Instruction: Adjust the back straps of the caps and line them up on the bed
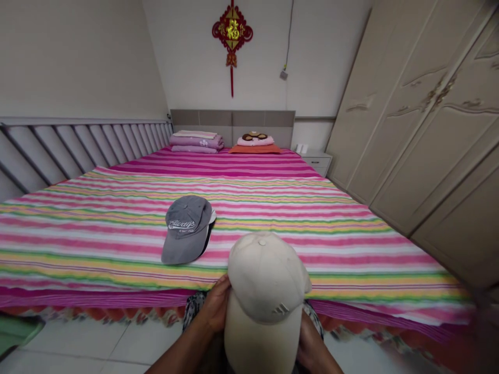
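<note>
A cream baseball cap with a small dark logo is held up at the bed's near edge, its brim pointing down toward me. My left hand grips its left side, with the fingertips partly tucked behind it. On the other side my right hand holds the brim's right edge; its fingers are mostly hidden by the cap. A grey baseball cap with white lettering lies on the bed to the left, brim toward me. Something white and black shows beneath it, perhaps another cap.
The striped bedspread stretches to a headboard. Folded purple bedding and a pink pillow stack lie at the far end. A railing runs along the left; a wardrobe and nightstand stand right.
</note>
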Demonstrator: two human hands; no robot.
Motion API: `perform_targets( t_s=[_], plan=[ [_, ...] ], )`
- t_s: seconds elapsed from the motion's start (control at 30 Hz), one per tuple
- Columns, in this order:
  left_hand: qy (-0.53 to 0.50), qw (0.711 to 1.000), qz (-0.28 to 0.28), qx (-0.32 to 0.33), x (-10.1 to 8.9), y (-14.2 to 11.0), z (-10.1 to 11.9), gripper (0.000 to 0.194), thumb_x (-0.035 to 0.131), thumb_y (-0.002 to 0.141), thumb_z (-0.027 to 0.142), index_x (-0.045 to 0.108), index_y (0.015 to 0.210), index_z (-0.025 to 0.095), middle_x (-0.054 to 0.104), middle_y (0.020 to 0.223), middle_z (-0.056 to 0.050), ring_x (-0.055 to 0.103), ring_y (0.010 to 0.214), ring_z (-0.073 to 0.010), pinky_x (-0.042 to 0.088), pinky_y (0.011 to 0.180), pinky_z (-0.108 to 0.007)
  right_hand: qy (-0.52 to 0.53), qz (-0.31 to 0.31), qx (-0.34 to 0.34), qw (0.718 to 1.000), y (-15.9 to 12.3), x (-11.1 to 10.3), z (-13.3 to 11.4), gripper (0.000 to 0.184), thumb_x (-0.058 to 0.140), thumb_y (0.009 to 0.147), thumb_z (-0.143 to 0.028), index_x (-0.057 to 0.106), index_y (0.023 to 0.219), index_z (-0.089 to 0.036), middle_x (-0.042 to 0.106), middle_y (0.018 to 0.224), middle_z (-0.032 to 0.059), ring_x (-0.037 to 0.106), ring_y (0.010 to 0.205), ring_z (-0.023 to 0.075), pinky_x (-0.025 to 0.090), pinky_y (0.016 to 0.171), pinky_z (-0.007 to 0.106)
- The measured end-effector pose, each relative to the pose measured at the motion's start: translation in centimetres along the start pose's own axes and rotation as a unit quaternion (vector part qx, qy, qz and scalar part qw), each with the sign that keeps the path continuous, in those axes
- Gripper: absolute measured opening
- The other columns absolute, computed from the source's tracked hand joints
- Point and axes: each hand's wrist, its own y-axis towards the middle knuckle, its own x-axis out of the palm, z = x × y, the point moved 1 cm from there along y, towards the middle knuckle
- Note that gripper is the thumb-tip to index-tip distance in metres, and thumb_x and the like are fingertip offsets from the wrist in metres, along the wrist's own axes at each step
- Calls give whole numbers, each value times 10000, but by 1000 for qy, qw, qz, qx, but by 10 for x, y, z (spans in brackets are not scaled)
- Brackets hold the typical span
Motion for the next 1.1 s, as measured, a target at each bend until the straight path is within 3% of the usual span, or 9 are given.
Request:
perform_targets(
  t_s=[0.13,0.27,0.4,0.5,0.6,0.77,0.87,0.97,1.1],
  plan=[
    [-14,1000,4,-12,1,14,1,194,594,714,178,629,901,142,704,799,-59,652,805,-229,453,834,-366,50,-55,50,996,-27,-10,7,338,693,546,-226,696,885,-218,709,906,72,614,909,296,475,770,416],
    [-32,998,-9,-46,13,29,-5,279,585,736,240,609,995,139,700,828,-76,638,858,-247,434,857,-386,63,-21,18,998,-32,-10,3,410,695,635,-292,632,1038,-249,660,1059,72,608,928,263,473,779,415],
    [-21,997,-48,-50,31,40,-6,348,559,766,304,578,1075,145,677,958,-90,606,940,-249,408,888,-374,34,29,-36,998,-22,-7,-19,484,689,672,-234,565,1140,-224,668,1035,91,623,878,244,495,733,380],
    [21,997,-69,-30,37,43,-5,343,512,803,331,553,1102,168,629,1083,-90,582,991,-225,394,897,-360,10,50,-71,996,-6,-12,-50,505,716,638,-180,575,1120,-229,694,963,69,642,774,212,514,667,335],
    [73,994,-52,-56,27,40,-13,308,497,816,332,558,1066,164,612,1102,-100,594,960,-213,412,850,-351,-9,69,-113,991,19,-21,-90,484,740,587,-140,611,1048,-207,707,901,53,643,702,191,521,568,282],
    [129,985,-12,-114,-3,22,-37,214,560,781,275,598,925,123,674,837,-81,634,729,-168,441,694,-288,-8,128,-143,981,68,-52,-145,316,714,563,-53,640,851,-160,709,719,20,638,599,152,522,516,219],
    [140,981,10,-133,-18,12,-48,179,585,764,276,606,862,128,673,763,-65,631,660,-153,434,639,-269,-10,174,-110,978,86,-79,-152,174,642,627,-11,609,728,-149,682,592,14,622,489,141,522,462,216],
    [134,982,20,-135,-30,6,-50,173,601,752,286,613,836,135,674,752,-60,630,648,-149,425,620,-262,-10,228,-73,971,92,-103,-146,171,557,706,21,553,639,-136,620,470,-14,576,382,110,505,405,193],
    [121,982,27,-139,-41,5,-49,164,620,735,278,616,828,142,675,745,-53,633,659,-152,417,629,-261,6,264,-50,963,90,-118,-140,166,481,792,6,541,694,-114,622,524,-20,593,424,94,517,424,192]
  ],
)
